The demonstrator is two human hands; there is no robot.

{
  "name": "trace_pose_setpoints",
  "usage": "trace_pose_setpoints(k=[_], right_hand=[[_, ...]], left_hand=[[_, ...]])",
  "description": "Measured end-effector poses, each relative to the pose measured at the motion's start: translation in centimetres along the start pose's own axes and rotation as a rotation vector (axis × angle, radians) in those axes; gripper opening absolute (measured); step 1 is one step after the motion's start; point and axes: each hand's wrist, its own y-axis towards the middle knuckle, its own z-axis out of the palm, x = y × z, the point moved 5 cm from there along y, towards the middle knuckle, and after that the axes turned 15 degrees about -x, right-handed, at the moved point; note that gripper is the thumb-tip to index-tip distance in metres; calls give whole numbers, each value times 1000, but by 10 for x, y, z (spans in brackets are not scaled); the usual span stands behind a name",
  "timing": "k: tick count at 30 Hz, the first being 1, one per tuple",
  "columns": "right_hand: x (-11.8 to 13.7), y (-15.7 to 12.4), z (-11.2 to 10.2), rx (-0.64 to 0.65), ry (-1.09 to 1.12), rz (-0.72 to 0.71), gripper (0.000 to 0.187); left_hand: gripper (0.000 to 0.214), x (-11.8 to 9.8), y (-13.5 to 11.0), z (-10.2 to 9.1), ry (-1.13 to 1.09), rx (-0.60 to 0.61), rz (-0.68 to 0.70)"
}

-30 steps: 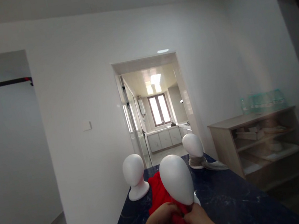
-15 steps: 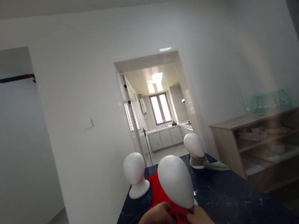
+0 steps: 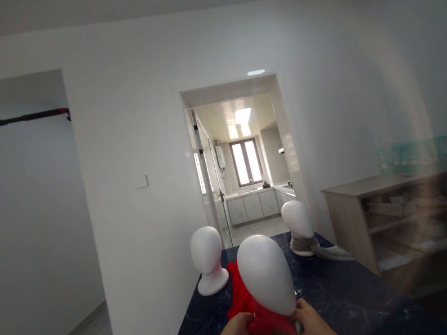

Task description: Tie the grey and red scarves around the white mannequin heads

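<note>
A white foam mannequin head (image 3: 266, 274) stands tilted at the near end of the table. Red cloth, looking like a scarf (image 3: 270, 328), wraps its neck, and part of it lies on the table behind and to the left. At the neck's left side, my left hand (image 3: 236, 334) is closed on the red cloth. On the other side my right hand (image 3: 309, 327) pinches the cloth just under the head's chin. The fingertips of both hands are partly hidden in the folds.
Another bare white mannequin head (image 3: 208, 258) stands at the left edge of the dark blue marbled table (image 3: 335, 297). Back right, a third head (image 3: 298, 220) wears a grey scarf (image 3: 332, 252) trailing rightward. A wooden shelf unit (image 3: 345, 215) holding bottles stands beyond the table's right side.
The view has turned slightly left. My hands have moved apart, the left one lower along the neck, and the red cloth now shows bunched more broadly between them.
</note>
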Motion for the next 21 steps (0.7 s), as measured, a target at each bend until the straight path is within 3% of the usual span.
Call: trace_pose_setpoints(k=[5,9,14,18,21], right_hand=[[6,-1,-2,109,126,-92,60],[4,-4,5,112,142,-32,55],[1,-12,6,-55,-132,29,49],[5,-12,-1,-127,-386,9,42],[5,-6,-7,-137,-444,-38,41]], left_hand=[[51,-1,-20,-5,-49,-131,-36],[58,-6,-29,11,-265,-150,-75],[78,-9,-19,33,-342,-148,-46],[82,-6,-9,37,-288,-147,-8],[79,-11,-11,40,-225,-137,-5]])
